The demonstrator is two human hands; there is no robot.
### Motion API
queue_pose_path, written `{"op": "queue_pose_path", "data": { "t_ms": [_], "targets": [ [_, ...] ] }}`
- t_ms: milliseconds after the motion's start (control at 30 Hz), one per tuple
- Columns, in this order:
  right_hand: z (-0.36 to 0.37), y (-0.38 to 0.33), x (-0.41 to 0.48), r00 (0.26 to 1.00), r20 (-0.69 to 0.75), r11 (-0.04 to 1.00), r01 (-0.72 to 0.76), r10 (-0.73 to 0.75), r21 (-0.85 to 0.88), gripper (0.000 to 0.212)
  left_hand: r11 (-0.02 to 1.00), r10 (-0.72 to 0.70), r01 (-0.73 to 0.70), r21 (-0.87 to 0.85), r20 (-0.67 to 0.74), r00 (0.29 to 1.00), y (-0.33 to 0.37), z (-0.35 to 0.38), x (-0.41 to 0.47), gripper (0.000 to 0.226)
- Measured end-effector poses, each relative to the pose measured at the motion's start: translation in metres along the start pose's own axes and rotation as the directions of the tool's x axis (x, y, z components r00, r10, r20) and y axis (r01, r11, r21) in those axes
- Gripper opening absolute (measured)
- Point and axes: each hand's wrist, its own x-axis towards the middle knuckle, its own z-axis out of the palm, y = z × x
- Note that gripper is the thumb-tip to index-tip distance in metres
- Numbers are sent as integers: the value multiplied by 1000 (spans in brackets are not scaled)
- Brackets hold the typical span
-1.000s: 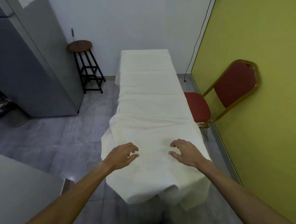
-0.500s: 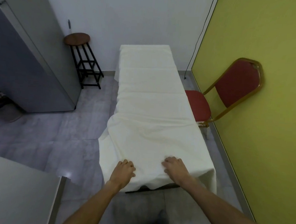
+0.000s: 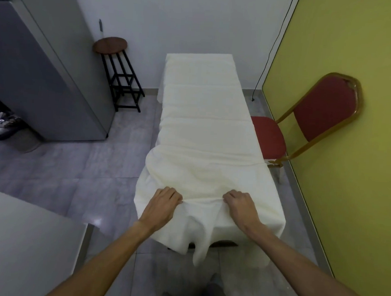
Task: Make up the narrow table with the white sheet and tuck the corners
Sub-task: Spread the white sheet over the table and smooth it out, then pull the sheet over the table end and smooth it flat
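Note:
A white sheet [image 3: 204, 130] covers the narrow table from the far end to the near end, where it hangs down in loose folds. A dark strip of the table's frame [image 3: 224, 243] shows under the hem. My left hand [image 3: 163, 206] and my right hand [image 3: 240, 205] both rest at the near end, fingers curled and pinching a raised ridge of the sheet between them. The cloth bulges out over the left side just beyond my left hand.
A red chair with a gold frame [image 3: 304, 122] stands against the yellow wall, touching the table's right side. A round wooden stool [image 3: 114, 60] stands far left by the white wall. A grey cabinet [image 3: 46, 72] fills the left. A pale counter corner [image 3: 26, 241] is near left.
My hands went from hovering open over the sheet to gripping it at the near end. The hem, which had been drawn up to the table's edge, now hangs lower in front.

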Motion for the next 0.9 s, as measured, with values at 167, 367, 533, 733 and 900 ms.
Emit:
{"op": "queue_pose_path", "data": {
  "t_ms": [167,367,533,733,900],
  "targets": [
    [-7,-8,7,997,-26,989,-62,66,133,45,992,-115,118,-37,55,992,6,-2,23,11],
    [29,-24,-12,964,169,962,166,-204,216,44,960,-232,277,-30,467,853,17,38,-37,48],
    [46,-36,-8,946,163,959,267,-279,93,67,936,-326,353,12,411,851,30,49,-64,59],
    [55,-68,23,879,157,892,432,-450,134,73,803,-588,596,-6,152,794,29,40,-103,58],
    [65,-103,45,801,148,815,570,-580,106,67,614,-772,785,-76,147,618,7,51,-127,70]
  ]
}}
